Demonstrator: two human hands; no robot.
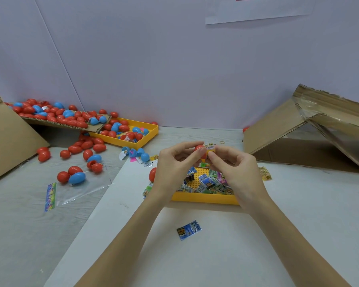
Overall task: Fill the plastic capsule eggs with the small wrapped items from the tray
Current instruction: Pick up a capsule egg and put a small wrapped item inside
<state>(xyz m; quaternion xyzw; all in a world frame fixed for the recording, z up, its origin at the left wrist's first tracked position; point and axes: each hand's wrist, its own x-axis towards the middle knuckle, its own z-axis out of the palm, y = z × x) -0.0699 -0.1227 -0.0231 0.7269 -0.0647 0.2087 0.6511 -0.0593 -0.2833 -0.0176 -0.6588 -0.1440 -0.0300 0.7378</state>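
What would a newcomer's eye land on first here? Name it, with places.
First, the two hands at centre: the left hand holds a red capsule egg while the right hand presses a yellow wrapped item at it, above the yellow tray of packets. Then the heap of red and blue eggs spilling off cardboard at far left.

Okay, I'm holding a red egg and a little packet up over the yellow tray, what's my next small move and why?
Probably push the yellow wrapped packet further into the red egg. Your right hand pinches the packet right at the egg, which your left hand grips, and much of the packet is outside the shell. Both are above the tray, so a dropped packet would likely land among the others.
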